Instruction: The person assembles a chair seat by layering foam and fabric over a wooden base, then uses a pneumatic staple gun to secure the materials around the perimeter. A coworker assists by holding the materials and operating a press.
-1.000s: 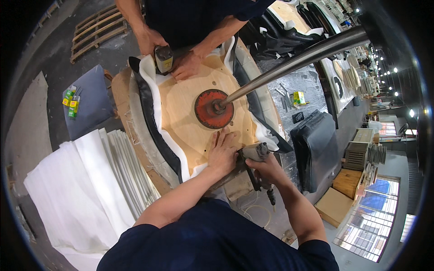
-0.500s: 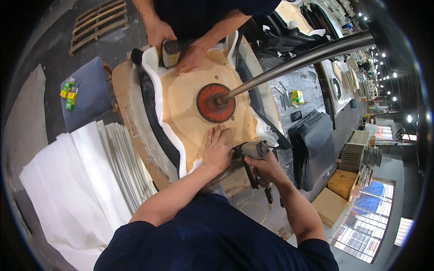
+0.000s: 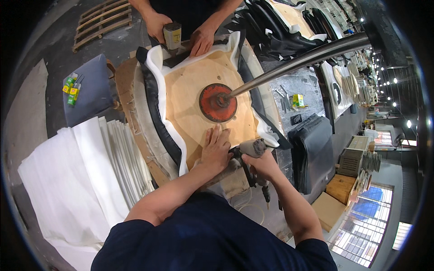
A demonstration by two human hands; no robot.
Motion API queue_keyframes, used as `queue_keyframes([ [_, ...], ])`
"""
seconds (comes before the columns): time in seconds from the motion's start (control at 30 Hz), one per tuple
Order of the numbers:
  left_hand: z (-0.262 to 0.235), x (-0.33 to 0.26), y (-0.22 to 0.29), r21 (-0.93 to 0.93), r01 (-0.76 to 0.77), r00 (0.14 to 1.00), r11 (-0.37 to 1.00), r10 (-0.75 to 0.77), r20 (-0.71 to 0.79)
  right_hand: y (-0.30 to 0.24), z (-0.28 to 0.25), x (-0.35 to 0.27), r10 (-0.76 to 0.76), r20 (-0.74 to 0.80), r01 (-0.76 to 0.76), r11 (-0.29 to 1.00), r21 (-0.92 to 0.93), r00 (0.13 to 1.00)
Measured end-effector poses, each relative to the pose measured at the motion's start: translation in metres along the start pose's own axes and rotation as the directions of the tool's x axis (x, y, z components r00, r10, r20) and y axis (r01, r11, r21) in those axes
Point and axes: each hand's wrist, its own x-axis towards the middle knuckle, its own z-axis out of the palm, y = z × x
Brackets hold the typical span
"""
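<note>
The person's forearms come in from the lower edge toward a round wooden seat board [image 3: 199, 97] that lies on the desk [image 3: 298, 81]. The left hand [image 3: 216, 147] lies flat and open on the near edge of the board, fingers spread and pointing away, gripping nothing. The right hand [image 3: 262, 165] is closed around the handle of a grey stapler gun [image 3: 251, 149], whose head sits at the near rim of the board, just beside the left hand; a hose hangs down from it.

White padding [image 3: 156, 77] and a black cover [image 3: 153, 113] wrap up around the board's edge on the left side. In the middle of the board sits a red round plate [image 3: 212, 106], with a long metal arm [image 3: 298, 61] pressing down on its centre and running off to the upper right.

To the left, a pile of white sheets [image 3: 77, 180] lies near the board. Beyond it a grey cushion [image 3: 92, 88] carries small green boxes [image 3: 71, 86].

At the far edge of the board another person's hands work: one [image 3: 156, 25] holds a second stapler [image 3: 172, 36] upright, the other [image 3: 202, 40] presses on the padding.
</note>
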Motion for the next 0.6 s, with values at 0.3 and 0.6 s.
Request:
queue_keyframes([
  [0.3, 0.002, 0.001, 0.005, -0.035, 0.067, 0.997, 0.997, -0.066, 0.036, 0.001, 0.011, 0.002, -0.033, 0.03, 0.037, 0.985, -0.169, 0.999],
  [0.6, -0.006, 0.0, -0.002, -0.065, 0.035, 0.999, 0.997, -0.033, 0.024, 0.006, 0.006, -0.004, 0.039, 0.018, -0.039, 0.999, -0.02, 0.999],
])
